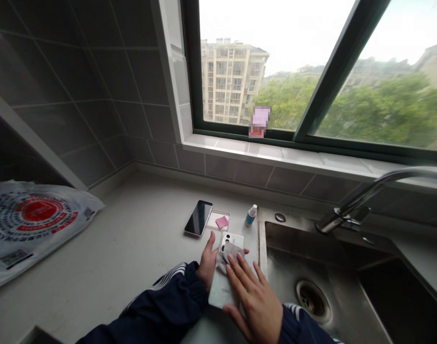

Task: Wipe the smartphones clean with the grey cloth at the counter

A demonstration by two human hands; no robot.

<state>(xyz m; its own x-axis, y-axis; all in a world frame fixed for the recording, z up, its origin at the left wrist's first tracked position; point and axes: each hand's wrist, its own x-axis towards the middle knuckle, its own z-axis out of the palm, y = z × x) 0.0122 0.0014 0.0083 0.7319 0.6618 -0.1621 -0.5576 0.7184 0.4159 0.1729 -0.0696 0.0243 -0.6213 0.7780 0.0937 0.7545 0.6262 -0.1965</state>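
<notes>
A white phone, its back and camera lenses facing up, is held in my left hand, with the thumb along its left edge and fingertips showing past its right edge. My right hand presses a grey cloth against the upper back of that phone, fingers over the cloth. Beyond my hands, a dark-screened phone lies on the counter. A clear phone case is beside it, with a pink piece on top. A small spray bottle stands to the right of the case.
The grey-white counter reaches left to a printed plastic bag. On the right is a steel sink with a drain and a curved faucet. A window with a tiled sill is behind.
</notes>
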